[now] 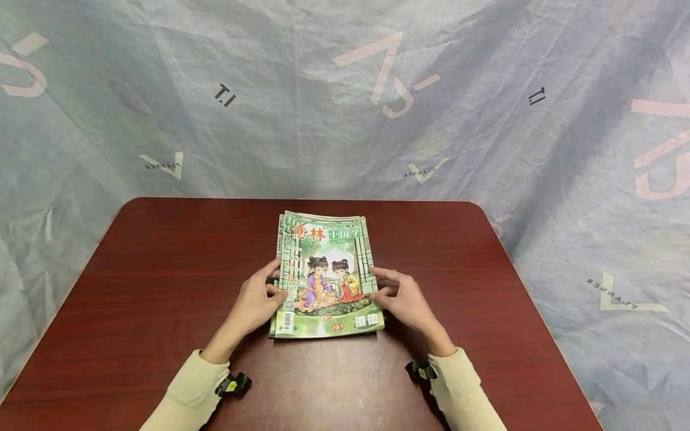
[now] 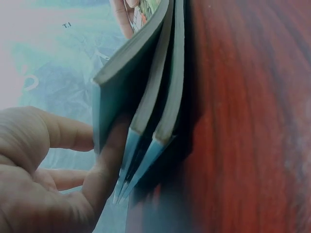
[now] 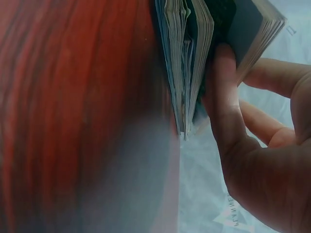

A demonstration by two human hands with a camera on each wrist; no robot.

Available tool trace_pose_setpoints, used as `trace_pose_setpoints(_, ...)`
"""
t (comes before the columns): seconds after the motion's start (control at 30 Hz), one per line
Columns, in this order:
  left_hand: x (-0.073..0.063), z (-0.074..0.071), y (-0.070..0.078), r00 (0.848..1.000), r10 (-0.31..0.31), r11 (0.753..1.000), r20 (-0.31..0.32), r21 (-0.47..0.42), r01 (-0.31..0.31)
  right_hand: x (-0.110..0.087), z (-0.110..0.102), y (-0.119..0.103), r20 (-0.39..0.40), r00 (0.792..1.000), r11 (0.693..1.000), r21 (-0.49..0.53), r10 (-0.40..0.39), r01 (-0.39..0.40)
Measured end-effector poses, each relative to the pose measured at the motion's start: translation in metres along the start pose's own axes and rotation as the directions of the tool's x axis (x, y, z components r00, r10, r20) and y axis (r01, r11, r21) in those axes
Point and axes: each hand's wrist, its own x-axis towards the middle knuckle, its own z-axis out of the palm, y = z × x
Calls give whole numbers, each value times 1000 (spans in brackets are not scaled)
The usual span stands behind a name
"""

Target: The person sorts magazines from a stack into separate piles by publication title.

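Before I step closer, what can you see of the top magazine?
The top magazine is closed, with a mostly green, paper-looking cover: red characters near the top, two illustrated robed figures, a barcode at lower left. It is held face up over other magazines, above the table. Left hand and right hand each have a grip on a long side; wrist views show gaps beneath it.

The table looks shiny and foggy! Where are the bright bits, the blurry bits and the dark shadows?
Head view: a pale shine on the table, just nearer than the magazines; left wrist view: dark shadow beside the magazines, with the backdrop washed pale at upper left; right wrist view: a blurry, whitish haze low on the table, darker shadow close to the magazines.
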Motion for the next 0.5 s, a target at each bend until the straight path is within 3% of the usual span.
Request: trace_pose_setpoints(0.5,-3,6,5,995,83,997,-50,-3,-83,-1,-4,-4,-70,995,997,39,-64,67)
